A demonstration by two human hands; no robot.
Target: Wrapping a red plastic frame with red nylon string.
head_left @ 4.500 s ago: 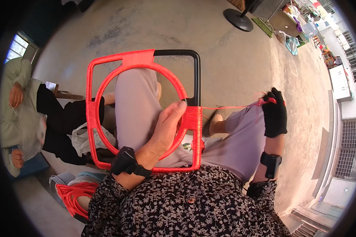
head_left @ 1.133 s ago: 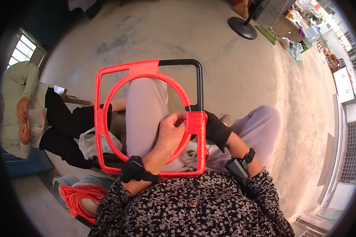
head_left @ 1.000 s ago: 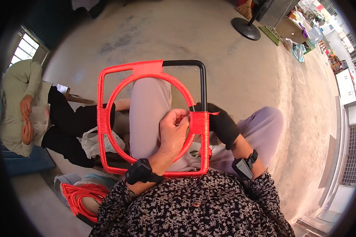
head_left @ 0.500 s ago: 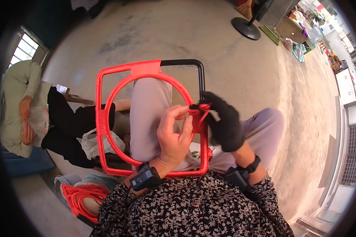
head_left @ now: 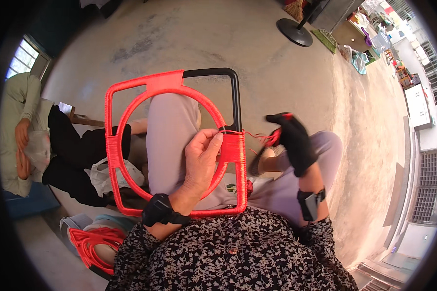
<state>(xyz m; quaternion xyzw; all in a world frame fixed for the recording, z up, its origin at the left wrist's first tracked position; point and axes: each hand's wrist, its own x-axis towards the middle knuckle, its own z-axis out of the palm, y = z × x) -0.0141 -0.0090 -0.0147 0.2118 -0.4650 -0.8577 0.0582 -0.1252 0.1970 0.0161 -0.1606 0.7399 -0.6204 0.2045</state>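
Observation:
A square frame (head_left: 112, 167) with a ring inside it rests across my lap, wound mostly in red cord. Bare black tube (head_left: 236, 99) shows at its upper right corner. My left hand (head_left: 201, 154) reaches through the ring's right side, thumb and forefinger pinched on the frame at the top of the red-wound joint (head_left: 234, 147). From that joint a strand of red cord (head_left: 252, 136) runs right to my right hand (head_left: 294, 145). That hand wears a black glove and is closed around a small bundle of the cord, apart from the frame.
At left a seated person (head_left: 22, 116) holds a clear plastic bag (head_left: 36, 149). A white bag (head_left: 112, 178) lies near that person's legs. Lower left is a heap of red-wound pieces (head_left: 90, 245). Far off stand a round black base (head_left: 294, 33) and a green broom (head_left: 325, 40).
My right hand has pulled away to the right from the joint, drawing the cord out between. My left hand stays pinched at the frame, and the whole view has shifted slightly.

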